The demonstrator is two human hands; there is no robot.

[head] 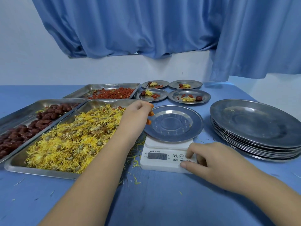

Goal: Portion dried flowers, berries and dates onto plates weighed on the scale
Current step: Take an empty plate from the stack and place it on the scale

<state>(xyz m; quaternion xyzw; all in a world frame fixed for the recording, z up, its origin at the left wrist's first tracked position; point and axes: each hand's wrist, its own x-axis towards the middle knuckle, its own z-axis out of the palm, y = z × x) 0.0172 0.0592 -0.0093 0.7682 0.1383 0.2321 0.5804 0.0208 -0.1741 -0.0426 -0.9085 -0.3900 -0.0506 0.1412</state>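
Note:
An empty steel plate [173,123] sits on the white scale [162,165], whose display is lit. My left hand [136,116] hovers at the plate's left rim, its curled fingers holding small orange-red berries. My right hand [210,160] rests on the scale's front right corner, with a fingertip on the buttons and the thumb at the front edge. To the left stand trays of yellow dried flowers [70,141], dark red dates [24,131] and red berries [112,93].
Several filled plates [189,97] stand behind the scale, each with flowers, berries and a date. A stack of empty steel plates [255,126] is at the right. Loose petals lie on the blue table [154,201]. Blue curtains hang behind.

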